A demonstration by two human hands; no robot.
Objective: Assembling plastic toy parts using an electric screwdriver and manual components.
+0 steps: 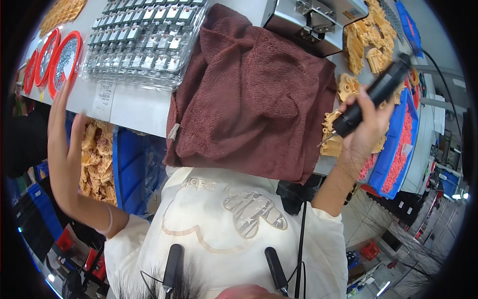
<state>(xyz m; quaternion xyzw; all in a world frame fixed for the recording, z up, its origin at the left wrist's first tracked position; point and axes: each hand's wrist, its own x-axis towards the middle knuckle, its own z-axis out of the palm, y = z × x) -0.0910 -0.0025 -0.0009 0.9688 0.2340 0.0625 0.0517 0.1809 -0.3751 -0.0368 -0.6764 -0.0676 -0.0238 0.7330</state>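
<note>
My left hand [67, 149] is at the left, fingers stretched out and holding nothing. Its fingertips are close to a red-rimmed round dish [78, 40] of small metal pieces. Over at the right, my right hand [367, 122] grips a black electric screwdriver [388, 77], its thin bit slanting down to the left. That bit is just above yellow plastic parts [331, 144] beside a brown towel [249, 99]. The towel is spread wrinkled over the front of the table, between my hands.
Clear plastic trays [144, 45] of green and white parts lie at the back left. A metal fixture [313, 25] stands beyond the towel. More yellow parts [368, 35] and a blue bin [381, 167] with pink pieces are at the right. Below the left edge sits another blue bin [124, 169].
</note>
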